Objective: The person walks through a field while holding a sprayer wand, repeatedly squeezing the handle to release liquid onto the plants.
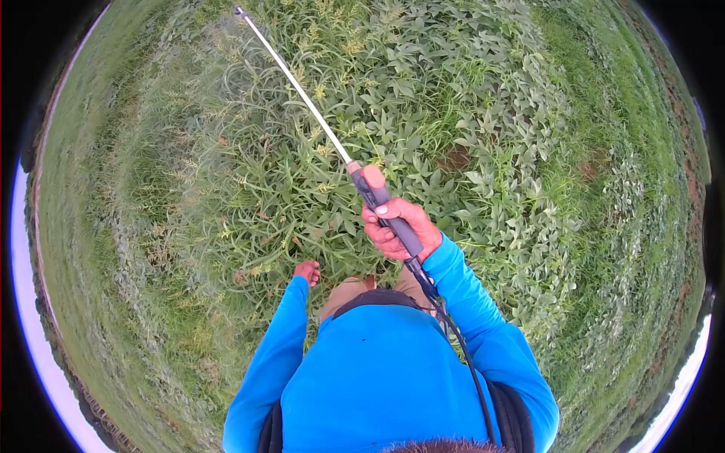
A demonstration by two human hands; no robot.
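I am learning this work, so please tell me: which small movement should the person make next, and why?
Probably swing the wand a little to the right: the right hand grips its handle, the tip points ahead and left over tall grass, and more green growth, including broad-leaved plants, lies to its right.
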